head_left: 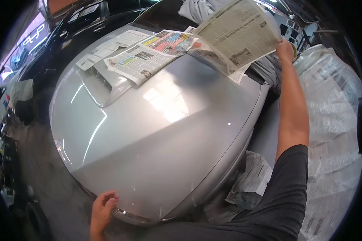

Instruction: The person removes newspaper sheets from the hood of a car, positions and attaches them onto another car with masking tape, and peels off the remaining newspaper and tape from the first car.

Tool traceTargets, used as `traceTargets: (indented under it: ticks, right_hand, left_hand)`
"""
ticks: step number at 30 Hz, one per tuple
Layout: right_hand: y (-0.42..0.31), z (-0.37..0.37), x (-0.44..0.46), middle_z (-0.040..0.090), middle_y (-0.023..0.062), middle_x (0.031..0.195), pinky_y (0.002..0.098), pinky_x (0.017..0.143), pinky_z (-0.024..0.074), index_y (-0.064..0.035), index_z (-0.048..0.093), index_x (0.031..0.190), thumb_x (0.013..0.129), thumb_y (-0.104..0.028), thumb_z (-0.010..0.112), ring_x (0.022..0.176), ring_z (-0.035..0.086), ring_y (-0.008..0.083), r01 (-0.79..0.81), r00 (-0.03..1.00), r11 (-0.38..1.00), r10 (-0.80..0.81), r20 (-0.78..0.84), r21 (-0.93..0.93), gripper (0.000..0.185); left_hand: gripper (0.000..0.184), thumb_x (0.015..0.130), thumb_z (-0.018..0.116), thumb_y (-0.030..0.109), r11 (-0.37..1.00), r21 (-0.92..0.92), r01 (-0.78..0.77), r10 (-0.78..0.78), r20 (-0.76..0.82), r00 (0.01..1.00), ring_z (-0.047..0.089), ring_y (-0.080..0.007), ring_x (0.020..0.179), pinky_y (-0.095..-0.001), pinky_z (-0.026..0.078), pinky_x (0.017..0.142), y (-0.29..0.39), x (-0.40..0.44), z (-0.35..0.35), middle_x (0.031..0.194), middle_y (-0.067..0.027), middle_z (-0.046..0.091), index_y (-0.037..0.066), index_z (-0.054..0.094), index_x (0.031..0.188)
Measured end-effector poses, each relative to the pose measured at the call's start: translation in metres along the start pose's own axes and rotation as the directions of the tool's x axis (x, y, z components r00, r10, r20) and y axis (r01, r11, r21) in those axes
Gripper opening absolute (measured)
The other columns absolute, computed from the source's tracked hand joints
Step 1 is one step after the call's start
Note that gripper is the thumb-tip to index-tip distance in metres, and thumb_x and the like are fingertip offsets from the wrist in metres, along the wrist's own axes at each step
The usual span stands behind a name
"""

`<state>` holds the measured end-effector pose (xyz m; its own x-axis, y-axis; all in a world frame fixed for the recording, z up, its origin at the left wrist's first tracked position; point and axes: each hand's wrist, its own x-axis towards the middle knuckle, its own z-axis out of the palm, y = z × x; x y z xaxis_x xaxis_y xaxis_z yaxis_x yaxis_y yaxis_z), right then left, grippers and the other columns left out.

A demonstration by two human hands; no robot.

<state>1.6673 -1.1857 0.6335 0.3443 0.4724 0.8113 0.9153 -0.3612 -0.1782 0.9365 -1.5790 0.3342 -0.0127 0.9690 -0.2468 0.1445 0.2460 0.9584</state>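
Observation:
My right hand (284, 51), arm stretched out, grips the edge of a raised newspaper sheet (239, 34). A yellowish ring, like a roll of tape (294, 52), shows just behind that hand; how it is held is hidden. The sheet slants over the rear of a silver car hood (161, 132), its lower edge close to the hood. Several other newspaper pages (142, 60) lie flat across the hood's back part, behind the scoop (96, 86). My left hand (103, 211) is at the hood's front edge, fingers loosely bent, thumb apart, with nothing in it.
Wrapped in clear plastic, a large shape (330, 120) stands along the right side. Newspaper (251, 176) hangs low beside the fender. A black car (68, 40) is parked at the far left. Grey cloth (199, 10) lies at the back, near the windshield.

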Motion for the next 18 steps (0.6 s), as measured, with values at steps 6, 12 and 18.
traceTargets:
  ticks: [6, 12, 18]
  right_hand:
    - [0.035, 0.028, 0.034, 0.072, 0.0241, 0.107, 0.0510, 0.086, 0.0517, -0.0060, 0.068, 0.108, 0.094, -0.025, 0.054, 0.104, 0.068, 0.0426, -0.026, 1.000, 0.999, 0.026, -0.013, -0.020, 0.028]
    - [0.056, 0.017, 0.072, 0.068, 0.0265, 0.121, 0.0529, 0.097, 0.0491, -0.0053, 0.067, 0.118, 0.095, -0.027, 0.047, 0.115, 0.063, 0.0462, -0.045, 0.999, 0.999, 0.045, 0.011, -0.012, 0.038]
    - [0.102, -0.028, 0.103, 0.072, 0.0214, 0.117, 0.0511, 0.099, 0.0509, -0.0119, 0.073, 0.113, 0.090, -0.031, 0.059, 0.115, 0.066, 0.0434, -0.139, 0.946, 0.980, 0.090, -0.311, -0.140, 0.033]
  left_hand:
    - [0.027, 0.100, 0.059, 0.005, 0.999, -0.027, 0.039, -0.041, -0.087, 0.995, 0.068, -0.0200, 0.102, -0.0320, 0.056, 0.089, -0.011, -0.010, 0.001, 0.115, -0.0132, 0.068, -0.003, 0.060, 0.126]
    - [0.027, 0.101, 0.059, 0.014, 0.997, 0.062, 0.047, -0.042, -0.085, 0.996, 0.066, -0.0147, 0.097, -0.0283, 0.051, 0.083, 0.006, -0.006, 0.019, 0.112, -0.0085, 0.070, 0.001, 0.062, 0.125]
    - [0.027, 0.101, 0.064, 0.013, 0.993, 0.101, 0.054, -0.052, -0.025, 0.998, 0.067, -0.0149, 0.095, -0.0277, 0.053, 0.083, 0.027, 0.015, 0.036, 0.111, -0.0098, 0.072, -0.001, 0.063, 0.124]
